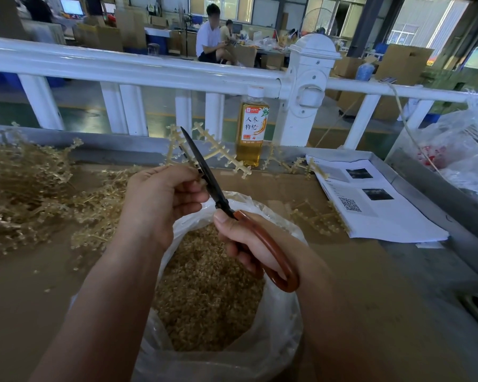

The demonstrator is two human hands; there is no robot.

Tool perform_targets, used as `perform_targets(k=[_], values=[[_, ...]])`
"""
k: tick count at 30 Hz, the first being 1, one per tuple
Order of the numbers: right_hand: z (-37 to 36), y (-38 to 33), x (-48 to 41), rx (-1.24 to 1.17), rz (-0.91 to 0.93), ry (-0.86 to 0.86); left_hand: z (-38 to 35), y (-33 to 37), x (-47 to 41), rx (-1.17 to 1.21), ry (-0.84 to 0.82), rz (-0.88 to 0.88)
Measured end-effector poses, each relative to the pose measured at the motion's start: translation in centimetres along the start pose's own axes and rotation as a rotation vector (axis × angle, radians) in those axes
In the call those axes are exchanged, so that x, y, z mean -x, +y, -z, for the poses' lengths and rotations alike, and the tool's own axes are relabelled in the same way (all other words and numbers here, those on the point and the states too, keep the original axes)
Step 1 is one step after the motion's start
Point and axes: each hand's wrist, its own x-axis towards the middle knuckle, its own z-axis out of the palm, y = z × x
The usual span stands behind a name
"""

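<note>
At 6 o'clock a clear bag (283, 340) of cut beige bits stands open on the brown cardboard surface (25, 299). Above it, the right hand (249, 244) is curled tight round the handle of the scissors (204, 166). The left hand (160, 199) pinches a beige plastic sprue (221, 153) against the blades. A sprue pile (25, 188) lies at 9 o'clock and papers (375, 210) at 3. At 12 a tea bottle (251, 128) stands by a white railing (122, 67). Beyond it is a workshop with cardboard boxes (403, 62) and a seated person (209, 37).
</note>
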Motion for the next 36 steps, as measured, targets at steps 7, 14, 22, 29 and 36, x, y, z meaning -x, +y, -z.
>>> perform_targets(k=[7,14,22,29,36], values=[[0.1,-0.2,0.2,-0.001,-0.006,-0.047,0.2,0.0,-0.3,0.045,0.061,0.028],[1.1,-0.3,0.7,-0.043,-0.053,-0.058,1.4,-0.2,-1.0,0.185,0.192,-0.031],[1.1,-0.2,0.1,-0.285,-0.024,0.306,1.3,-0.2,-0.5,-0.049,0.061,0.094],[0.9,0.2,-1.0,-0.475,0.051,0.601,0.4,0.1,0.5,-0.266,-0.251,0.235],[0.6,-0.1,-1.0,-0.726,0.135,0.599,0.1,-1.2,0.7,-0.578,-0.133,-0.114]])
